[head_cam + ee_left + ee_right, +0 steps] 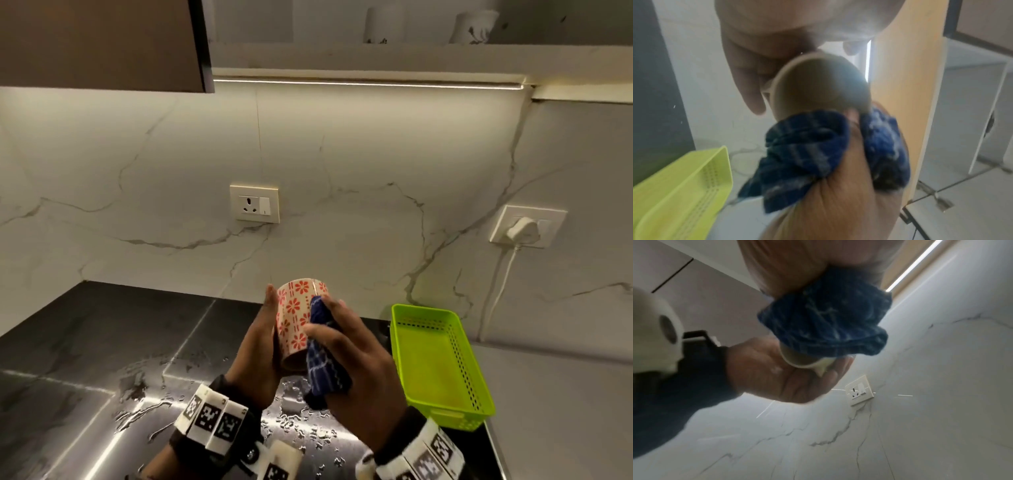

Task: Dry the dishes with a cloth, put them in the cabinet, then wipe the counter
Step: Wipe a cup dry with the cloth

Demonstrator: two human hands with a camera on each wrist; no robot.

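Observation:
A cream cup (294, 318) with red flower print is held above the wet counter, its base up and away, its mouth (818, 87) toward my wrists. My left hand (265, 329) grips the cup's left side, fingers curled round it (772, 374). My right hand (320, 317) clutches a bunched blue checked cloth (323, 363) and presses it against the cup's right side. In the wrist views the cloth (803, 151) (828, 324) covers part of the cup's rim (803, 361). The handle is mostly hidden in my left palm.
A green perforated basket (442, 363) sits on the counter at the right. Water drops lie on the steel drainboard (171, 411) below my hands. A wall socket (254, 204) and a plugged-in charger (522, 229) are behind. Overhead, an open cabinet door (102, 44) and a shelf with white cups (476, 25).

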